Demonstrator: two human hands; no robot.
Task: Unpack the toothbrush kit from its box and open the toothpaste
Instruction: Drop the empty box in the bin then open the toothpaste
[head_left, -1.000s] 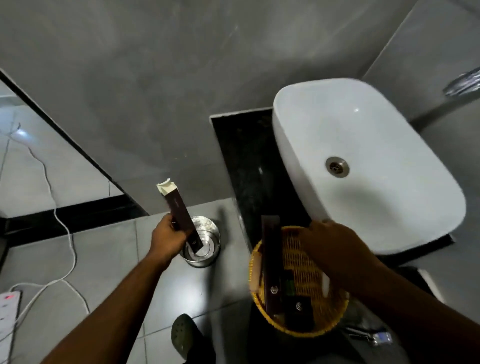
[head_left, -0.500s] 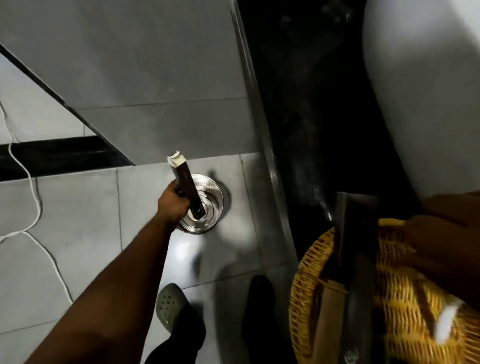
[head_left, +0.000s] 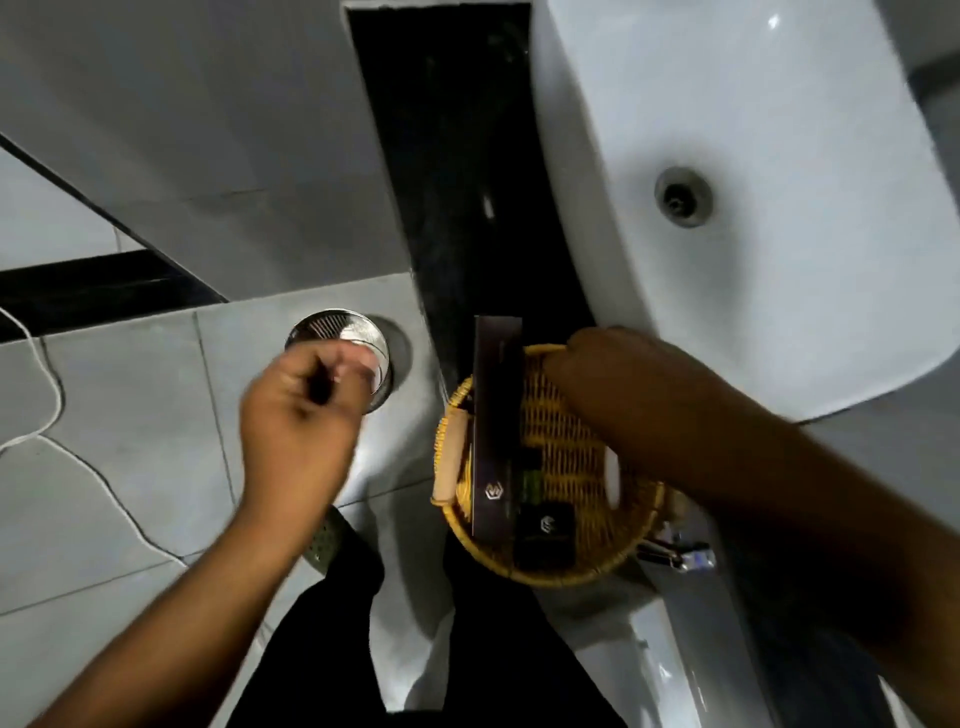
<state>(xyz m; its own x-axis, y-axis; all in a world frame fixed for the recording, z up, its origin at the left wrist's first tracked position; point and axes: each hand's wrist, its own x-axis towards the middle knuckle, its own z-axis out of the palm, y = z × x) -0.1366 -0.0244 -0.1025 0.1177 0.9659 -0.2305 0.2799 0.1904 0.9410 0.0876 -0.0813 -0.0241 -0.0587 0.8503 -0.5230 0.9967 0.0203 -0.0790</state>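
Left hand (head_left: 301, 415): fingers curled, empty, centre-left over metal bin (head_left: 343, 343). Right hand (head_left: 613, 374): grip indiscernible, in yellow basket (head_left: 545, 569) beside dark box (head_left: 493, 431).

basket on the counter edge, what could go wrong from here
1. The yellow wicker basket seems to sit at the edge of the black counter while the right hand reaches into it; a push might tip it toward the floor.
2. The long dark box juts past the basket rim, so the forearm could knock it out.
3. The left hand is blurred over the metal bin; whether it holds anything is unclear.
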